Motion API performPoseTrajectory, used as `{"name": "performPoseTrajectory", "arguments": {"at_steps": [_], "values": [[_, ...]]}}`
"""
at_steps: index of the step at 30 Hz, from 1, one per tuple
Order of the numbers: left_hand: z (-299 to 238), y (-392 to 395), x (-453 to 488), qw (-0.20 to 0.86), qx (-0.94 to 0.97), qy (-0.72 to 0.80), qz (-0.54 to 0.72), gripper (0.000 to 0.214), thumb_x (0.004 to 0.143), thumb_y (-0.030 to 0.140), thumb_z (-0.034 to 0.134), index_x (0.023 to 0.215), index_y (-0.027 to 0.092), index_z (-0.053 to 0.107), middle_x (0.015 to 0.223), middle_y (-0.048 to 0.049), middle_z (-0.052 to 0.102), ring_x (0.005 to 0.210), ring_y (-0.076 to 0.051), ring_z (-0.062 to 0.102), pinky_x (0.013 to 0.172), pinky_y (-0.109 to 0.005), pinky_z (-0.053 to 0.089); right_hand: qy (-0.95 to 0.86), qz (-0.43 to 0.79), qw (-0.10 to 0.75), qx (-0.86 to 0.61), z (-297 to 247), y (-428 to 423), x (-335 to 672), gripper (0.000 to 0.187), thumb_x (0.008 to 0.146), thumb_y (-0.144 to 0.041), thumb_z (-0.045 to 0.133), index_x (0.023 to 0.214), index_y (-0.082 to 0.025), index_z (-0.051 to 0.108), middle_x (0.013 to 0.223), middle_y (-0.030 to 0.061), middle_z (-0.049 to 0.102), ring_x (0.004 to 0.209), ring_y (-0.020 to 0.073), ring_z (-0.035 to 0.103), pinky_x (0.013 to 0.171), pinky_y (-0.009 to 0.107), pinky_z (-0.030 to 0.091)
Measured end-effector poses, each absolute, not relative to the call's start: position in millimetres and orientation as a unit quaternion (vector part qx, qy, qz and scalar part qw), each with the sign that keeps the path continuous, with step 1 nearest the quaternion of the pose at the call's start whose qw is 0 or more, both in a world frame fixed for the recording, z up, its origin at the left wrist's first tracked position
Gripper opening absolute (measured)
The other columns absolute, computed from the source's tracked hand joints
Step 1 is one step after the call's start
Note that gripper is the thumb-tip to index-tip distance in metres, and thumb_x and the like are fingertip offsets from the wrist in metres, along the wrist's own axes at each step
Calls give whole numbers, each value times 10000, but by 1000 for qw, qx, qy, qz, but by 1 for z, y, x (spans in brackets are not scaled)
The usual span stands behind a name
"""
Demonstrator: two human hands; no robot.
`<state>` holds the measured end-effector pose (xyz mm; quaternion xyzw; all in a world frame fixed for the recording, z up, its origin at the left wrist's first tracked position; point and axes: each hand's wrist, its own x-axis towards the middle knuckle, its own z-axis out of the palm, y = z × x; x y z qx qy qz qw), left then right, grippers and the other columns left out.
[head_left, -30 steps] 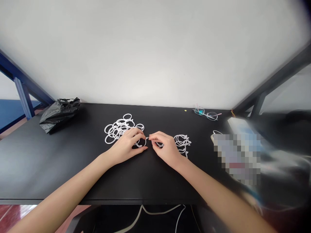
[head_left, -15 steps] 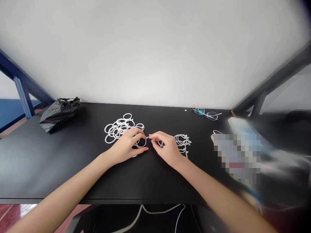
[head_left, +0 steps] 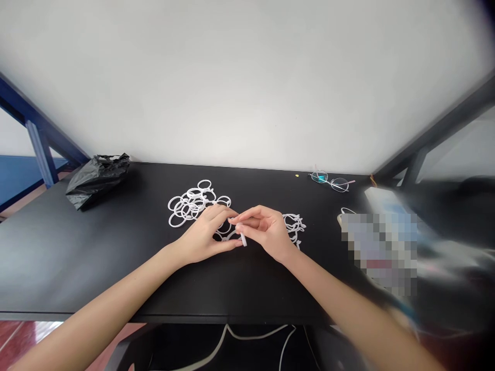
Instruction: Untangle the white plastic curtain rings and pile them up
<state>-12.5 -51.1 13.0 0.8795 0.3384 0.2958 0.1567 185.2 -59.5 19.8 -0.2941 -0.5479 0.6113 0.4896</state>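
Between my hands, above the black tabletop, is a white ring (head_left: pixel 243 239), mostly hidden by fingers and seen nearly edge-on. My right hand (head_left: pixel 266 229) pinches it with the thumb against the fingers. My left hand (head_left: pixel 211 232) has its thumb tip against the ring's lower part and its fingertips close to the right fingers. Behind and left of my left hand lies a loose pile of white rings (head_left: pixel 177 220) with small eyelets. Several more rings (head_left: pixel 294 222) lie in a smaller group just beyond my right wrist, partly covered by it.
A crumpled black plastic bag (head_left: pixel 98 178) sits at the table's back left. Eyeglasses (head_left: pixel 328 181) lie near the wall at the back right. A blurred, partly pixelated package (head_left: pixel 379 252) is at the right. White cables (head_left: pixel 255 337) hang below the front edge.
My hands have come together and the fingertips now meet. The ring between them has turned, showing its edge near the thumbs. The view has shifted slightly.
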Motion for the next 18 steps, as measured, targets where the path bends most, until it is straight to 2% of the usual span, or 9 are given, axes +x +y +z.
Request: {"name": "performPoseTrajectory", "arguments": {"at_steps": [7, 13, 18], "values": [[14, -54, -5, 156, 883, 332, 293, 182, 895, 235, 586, 1066, 173, 582, 943, -65, 630, 926, -222, 559, 896, -406, 464, -535, 586, 529, -300, 18, -60, 182, 108, 749, -182, 790, 790, -200, 692, 885, 46, 777, 900, 224, 753, 831, 378, 627], [9, -52, -9, 155, 892, 335, 262, 249, 899, 277, 633, 1125, 184, 583, 1050, -72, 646, 1006, -235, 553, 954, -425, 424, -524, 562, 550, -328, 17, -56, 186, 86, 748, -205, 788, 775, -202, 706, 908, 43, 774, 892, 217, 748, 823, 368, 622], [5, -50, -11, 149, 895, 338, 250, 205, 914, 253, 629, 1107, 193, 600, 1074, -62, 656, 1024, -227, 552, 962, -417, 405, -484, 574, 557, -356, 22, -52, 190, 136, 714, -219, 816, 757, -200, 688, 882, 40, 776, 930, 234, 743, 784, 356, 620]]}}
